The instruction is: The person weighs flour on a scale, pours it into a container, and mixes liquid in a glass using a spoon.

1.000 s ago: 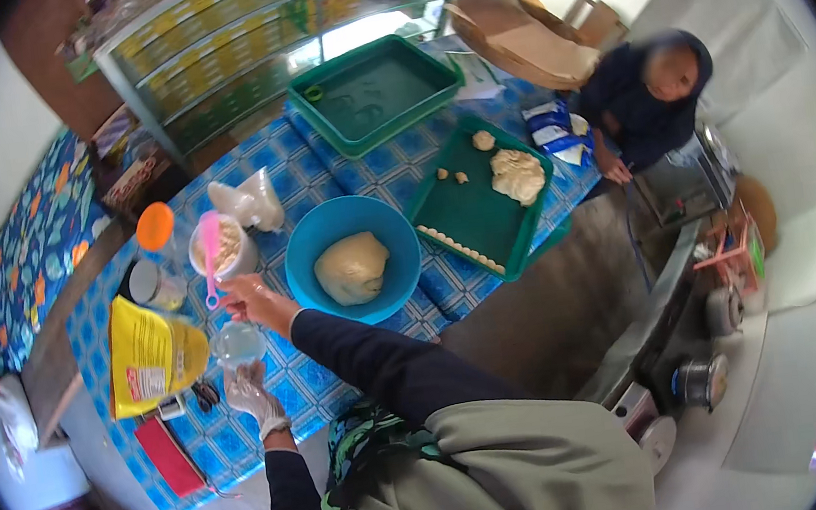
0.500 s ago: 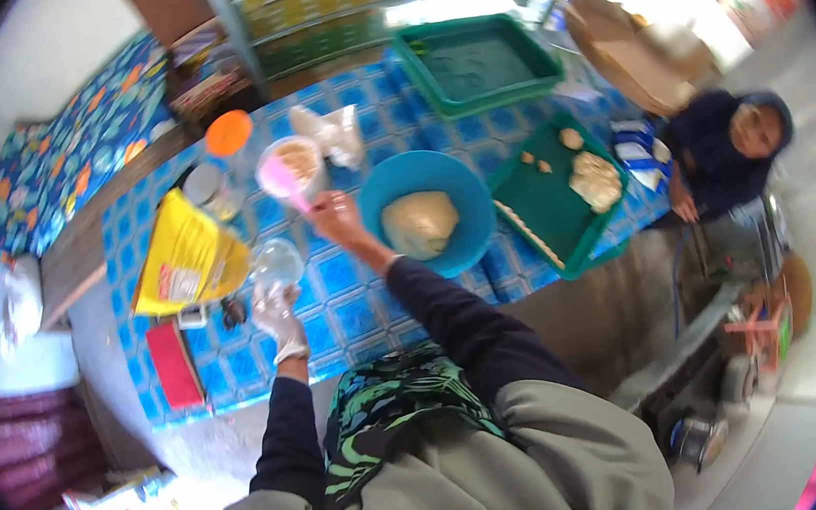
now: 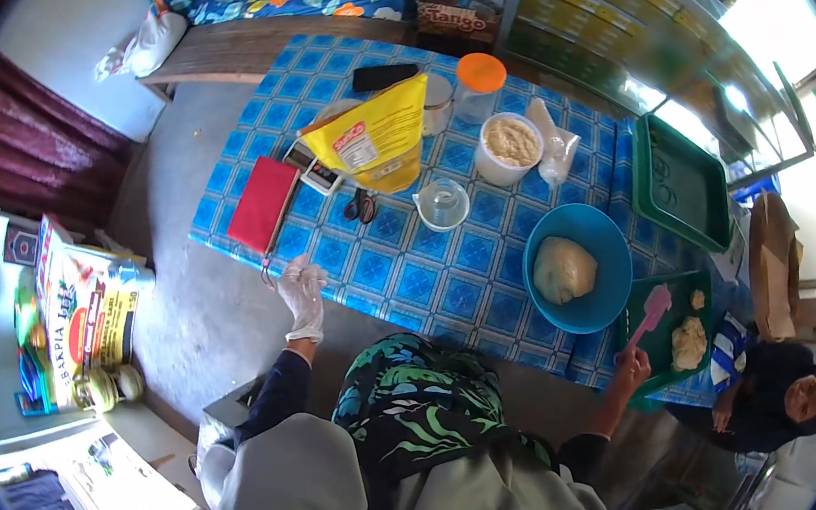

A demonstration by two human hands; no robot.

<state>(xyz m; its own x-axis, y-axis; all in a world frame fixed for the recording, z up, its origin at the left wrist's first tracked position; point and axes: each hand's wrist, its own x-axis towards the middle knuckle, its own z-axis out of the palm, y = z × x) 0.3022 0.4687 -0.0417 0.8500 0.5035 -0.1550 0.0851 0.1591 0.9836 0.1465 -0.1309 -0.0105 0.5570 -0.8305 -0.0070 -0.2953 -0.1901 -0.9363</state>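
Note:
My right hand [image 3: 632, 368] grips the handle of a pink plastic spatula [image 3: 650, 313], its blade up over the near part of a green tray [image 3: 631, 322] at the right. On that tray lie a flat lump of pale dough [image 3: 688, 344] and a smaller piece [image 3: 698, 299]. My left hand [image 3: 303, 295], in a clear plastic glove, is empty with fingers apart at the table's front edge, near a red notebook [image 3: 262, 205]. A blue basin [image 3: 620, 261] holds a big dough ball [image 3: 564, 269]. A white tub [image 3: 491, 166] contains a crumbly beige filling.
A clear jug [image 3: 443, 205], black scissors [image 3: 359, 207], a small scale [image 3: 321, 176], a yellow pouch [image 3: 377, 138] and an orange-lidded jar [image 3: 480, 75] stand on the blue checked cloth. Another green tray [image 3: 642, 168] lies far right. A person [image 3: 795, 387] sits at the right.
The view has swung left. My right hand has carried the spatula from the white tub to the green tray. My left hand has moved away from the clear jug toward the table's front edge.

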